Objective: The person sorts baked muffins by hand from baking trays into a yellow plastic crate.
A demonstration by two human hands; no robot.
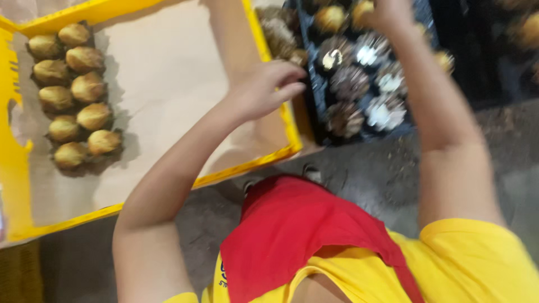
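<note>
My left hand [264, 90] hovers over the right rim of a yellow crate [278, 115]; its fingers are loosely curled and apart, with nothing in them. My right hand [388, 12] reaches to the top edge of the view over a dark baking tray [314, 84] and closes on a golden muffin [362, 8]. The tray holds several empty paper cups [368, 55] and a few baked muffins [330, 18]. In the crate, on brown paper, two rows of golden muffins [76, 95] lie at the left.
Brown paper [168, 84] lines the crate. Grey gritty floor [359, 168] shows below the crate and tray. A red cloth [292, 230] and yellow shirt [477, 264] fill the lower right. More muffins [530, 31] sit blurred at far right.
</note>
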